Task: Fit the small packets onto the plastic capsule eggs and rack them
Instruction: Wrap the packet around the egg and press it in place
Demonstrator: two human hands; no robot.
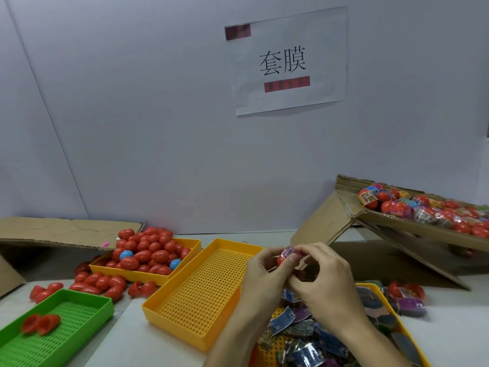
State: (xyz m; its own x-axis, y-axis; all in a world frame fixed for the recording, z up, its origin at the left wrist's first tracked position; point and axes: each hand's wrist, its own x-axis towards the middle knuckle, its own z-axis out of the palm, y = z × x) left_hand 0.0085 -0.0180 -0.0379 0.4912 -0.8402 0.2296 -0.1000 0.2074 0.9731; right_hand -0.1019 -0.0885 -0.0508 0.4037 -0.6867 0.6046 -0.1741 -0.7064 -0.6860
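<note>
In the head view, just right of the frame's centre and low down, the left hand (pixel 260 271) and the right hand (pixel 321 276) meet over the table, both pinching one red capsule egg (pixel 281 260) between their fingertips. Only a small red patch of the egg shows between the fingers; a small packet (pixel 288 252), pinkish-purple with a white printed label, sits on its upper end, held there by the fingertips of both hands. Directly left of the hands lies an empty yellow perforated tray (pixel 201 295), set at a slant. Behind it, toward the left, a second yellow tray (pixel 143 274) is heaped with red capsule eggs (pixel 148 250) and a couple of blue ones (pixel 126 255); more red eggs spill onto the table around its near-left side. In the lower left corner a green perforated tray (pixel 66 337) holds two red egg halves (pixel 39 323). Under the wrists, at the lower right, a third yellow tray (pixel 383 300) is filled with loose flat packets (pixel 304 337) in blue, purple and silver. In the upper right a tilted cardboard box (pixel 397 223) carries finished eggs wearing packets (pixel 423 207). On the wall hangs a paper sign (pixel 288 62).
</note>
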